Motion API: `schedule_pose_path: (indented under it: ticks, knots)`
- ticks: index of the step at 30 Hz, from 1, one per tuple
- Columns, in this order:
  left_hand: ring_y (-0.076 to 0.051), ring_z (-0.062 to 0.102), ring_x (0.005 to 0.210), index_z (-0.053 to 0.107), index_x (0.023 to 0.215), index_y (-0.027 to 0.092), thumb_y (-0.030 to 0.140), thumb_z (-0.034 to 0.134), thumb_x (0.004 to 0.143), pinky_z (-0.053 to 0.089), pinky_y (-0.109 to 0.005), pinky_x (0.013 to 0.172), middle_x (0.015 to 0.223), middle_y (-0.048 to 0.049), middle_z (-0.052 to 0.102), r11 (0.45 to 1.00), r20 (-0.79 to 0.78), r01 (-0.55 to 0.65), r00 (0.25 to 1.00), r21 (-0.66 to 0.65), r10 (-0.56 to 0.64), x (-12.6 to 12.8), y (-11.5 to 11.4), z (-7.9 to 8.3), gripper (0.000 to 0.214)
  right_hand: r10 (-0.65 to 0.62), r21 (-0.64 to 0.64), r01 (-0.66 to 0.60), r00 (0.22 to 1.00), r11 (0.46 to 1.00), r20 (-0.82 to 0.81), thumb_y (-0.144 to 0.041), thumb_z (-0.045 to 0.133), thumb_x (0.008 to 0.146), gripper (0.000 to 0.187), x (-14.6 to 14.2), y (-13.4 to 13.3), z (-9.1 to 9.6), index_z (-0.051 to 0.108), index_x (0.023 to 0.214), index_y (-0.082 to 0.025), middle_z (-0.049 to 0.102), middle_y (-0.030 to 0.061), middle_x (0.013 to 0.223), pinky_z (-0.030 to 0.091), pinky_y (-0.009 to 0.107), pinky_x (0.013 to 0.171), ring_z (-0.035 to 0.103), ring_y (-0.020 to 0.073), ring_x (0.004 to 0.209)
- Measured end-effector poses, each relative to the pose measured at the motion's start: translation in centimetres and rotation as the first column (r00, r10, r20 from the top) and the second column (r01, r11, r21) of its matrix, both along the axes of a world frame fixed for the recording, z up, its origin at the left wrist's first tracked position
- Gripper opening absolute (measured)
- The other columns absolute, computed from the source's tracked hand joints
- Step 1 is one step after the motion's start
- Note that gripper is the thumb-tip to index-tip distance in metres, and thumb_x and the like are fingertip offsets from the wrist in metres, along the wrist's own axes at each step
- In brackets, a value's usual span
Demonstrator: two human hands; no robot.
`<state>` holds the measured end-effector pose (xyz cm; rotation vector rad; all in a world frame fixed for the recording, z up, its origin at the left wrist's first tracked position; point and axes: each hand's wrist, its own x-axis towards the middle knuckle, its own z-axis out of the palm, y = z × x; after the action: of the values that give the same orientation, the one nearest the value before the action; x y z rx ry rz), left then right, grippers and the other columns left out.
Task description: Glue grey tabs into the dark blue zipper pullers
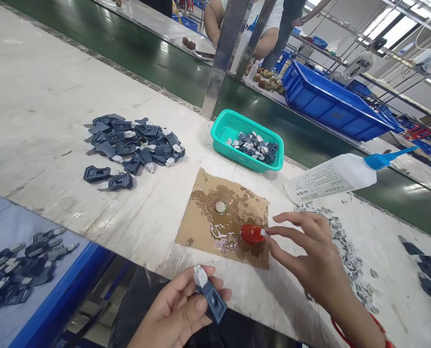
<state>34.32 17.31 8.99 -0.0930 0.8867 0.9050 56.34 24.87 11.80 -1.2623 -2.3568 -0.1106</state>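
Head view: the left hand (179, 309) grips a dark blue plastic piece (211, 297) with a white tip at the table edge. Right hand (309, 256) pinches a small white part (262, 232) against a red cap (252, 234) on the glue-stained cardboard (200, 222). Behind sit a teal basket (233, 126) and a glue bottle (342, 176).

A teal basket (222, 126) of small parts sits beside a pile of dark pieces (135, 147); blue crate (324, 104) beyond.

Basket (220, 129) behind cardboard (200, 217); parts pile (135, 145) left, bottle (331, 178) right.
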Motion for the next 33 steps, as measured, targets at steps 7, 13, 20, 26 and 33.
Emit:
schedule_pose_path:
  ticks: [7,13,20,26,33]
  knots:
    - [-0.024,0.067,0.092,0.074,0.075,0.022,0.031,0.086,0.051,0.053,-0.023,0.077,0.079,-0.0005,0.074,0.997,-0.029,0.01,1.0,0.074,-0.008,0.6,0.3,-0.1,0.028,-0.078,0.062,0.082,0.995,0.995,-0.067,-0.021,0.064,0.078,0.003,-0.5,0.1,0.1,0.063,0.081,-0.023,0.06,0.0051,0.093,0.037,0.038,0.078,0.048,0.0203,0.085]
    - [-0.016,0.063,0.097,0.072,0.081,0.024,0.039,0.082,0.057,0.046,-0.018,0.074,0.091,-0.0034,0.074,0.985,-0.133,0.086,0.989,0.15,-0.067,1.1,0.1,-0.9,0.03,-0.115,0.047,0.122,0.985,0.991,-0.125,-0.021,0.064,0.078,0.005,-0.8,-0.6,-0.4,0.063,0.083,-0.023,0.059,0.0055,0.092,0.037,0.039,0.078,0.047,0.0204,0.086]
    - [-0.011,0.063,0.085,0.071,0.084,0.025,0.035,0.077,0.066,0.044,-0.016,0.077,0.085,0.0017,0.072,0.955,-0.226,0.058,0.974,0.291,0.01,1.9,0.0,-1.4,0.022,0.038,-0.111,-0.071,0.96,0.991,-0.279,-0.015,0.061,0.074,0.01,-3.9,-3.7,-0.1,0.061,0.081,-0.022,0.058,0.0048,0.087,0.044,0.031,0.072,0.05,0.0176,0.085]
    - [-0.009,0.061,0.081,0.07,0.084,0.025,0.029,0.073,0.071,0.044,-0.012,0.072,0.084,0.0032,0.07,0.932,-0.308,0.054,0.949,0.357,0.063,2.0,-0.2,-1.2,0.014,0.037,-0.147,-0.098,0.93,0.984,-0.367,-0.012,0.061,0.071,0.012,-5.2,-4.6,-1.5,0.062,0.078,-0.021,0.062,0.0038,0.081,0.05,0.028,0.068,0.055,0.0149,0.078]
    - [-0.014,0.063,0.096,0.071,0.086,0.026,0.033,0.069,0.075,0.045,-0.014,0.083,0.092,0.0014,0.072,0.902,-0.392,0.072,0.913,0.425,0.112,2.3,-0.4,-0.9,0.013,-0.06,-0.358,-0.152,0.854,0.921,-0.516,-0.016,0.065,0.075,0.01,-4.9,-5.3,-2.0,0.068,0.081,-0.023,0.065,0.0037,0.082,0.055,0.025,0.069,0.062,0.0147,0.079]
